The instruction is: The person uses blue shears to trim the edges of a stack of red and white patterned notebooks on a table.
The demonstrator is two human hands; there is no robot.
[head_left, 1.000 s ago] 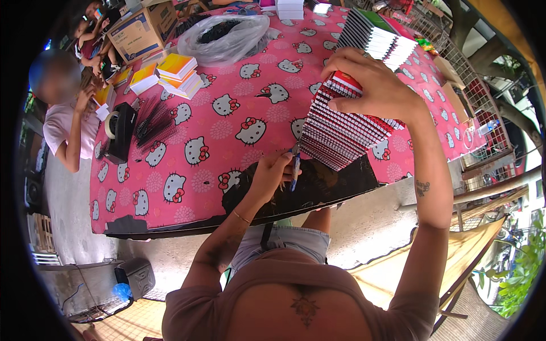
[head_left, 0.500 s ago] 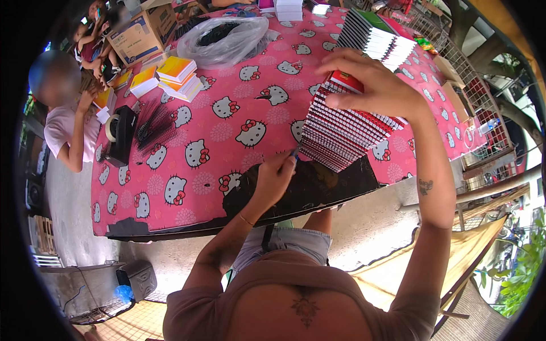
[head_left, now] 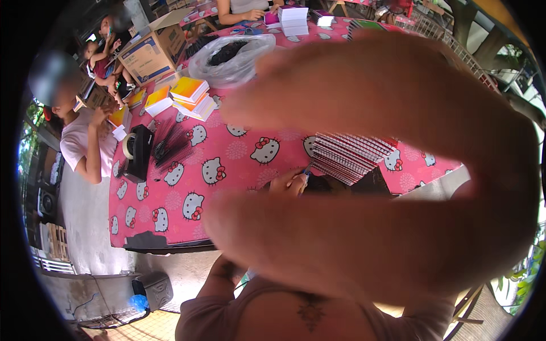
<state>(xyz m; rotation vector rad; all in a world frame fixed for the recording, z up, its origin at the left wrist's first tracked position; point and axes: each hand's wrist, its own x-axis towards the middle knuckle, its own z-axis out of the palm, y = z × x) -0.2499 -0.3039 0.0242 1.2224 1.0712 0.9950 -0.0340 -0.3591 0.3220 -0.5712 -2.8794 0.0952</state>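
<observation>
My right hand (head_left: 398,170) is raised very close to the camera, blurred, with its fingers spread and nothing in it. It hides much of the table. Through the gap between its fingers I see my left hand (head_left: 286,183) on the pink cat-patterned tablecloth (head_left: 165,216), shut on a blue pen (head_left: 305,175). The pen tip is next to a fanned stack of spiral-bound notebooks (head_left: 352,156) with red and white covers. A dark sheet (head_left: 372,183) lies under the stack's near edge.
A black tape dispenser (head_left: 136,152) and dark binding combs (head_left: 173,142) lie to the left. Yellow and orange notebook stacks (head_left: 190,96), a clear bag (head_left: 227,54) and a cardboard box (head_left: 151,51) are farther back. A person in pink (head_left: 79,145) sits at the left.
My right hand has left the notebook stack and risen right up to the camera, covering most of the view. My left hand stays by the stack with the pen.
</observation>
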